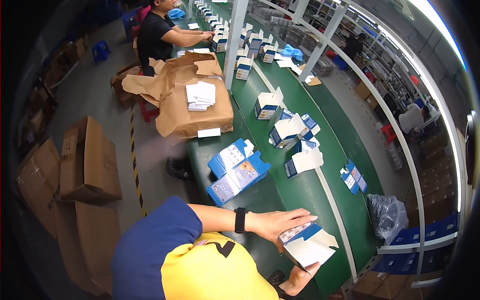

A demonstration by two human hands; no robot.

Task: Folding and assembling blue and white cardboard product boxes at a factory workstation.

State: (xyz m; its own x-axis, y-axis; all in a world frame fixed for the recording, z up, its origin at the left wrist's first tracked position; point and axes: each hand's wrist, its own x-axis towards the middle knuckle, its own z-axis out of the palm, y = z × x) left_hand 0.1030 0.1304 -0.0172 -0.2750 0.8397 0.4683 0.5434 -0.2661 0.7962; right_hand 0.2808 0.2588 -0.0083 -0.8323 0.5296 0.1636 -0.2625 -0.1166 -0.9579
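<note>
Above the near end of the green work surface I hold a small blue and white cardboard box, tilted, its cream inner flaps standing out to the right. My left hand, with a black band on the wrist, is closed on its upper left side, fingers along the printed panel. Lower down, my right hand grips the box's near edge between thumb and fingers; part of that hand is hidden. Left of the box lies a pile of flat blue printed cartons. Farther up stands an open-topped box with its flaps raised.
More open boxes line the green belt. A flattened carton lies at its right. A brown-paper bundle carries white papers. A co-worker handles boxes at the far left. Large cartons stand on the floor; a white metal frame rises alongside.
</note>
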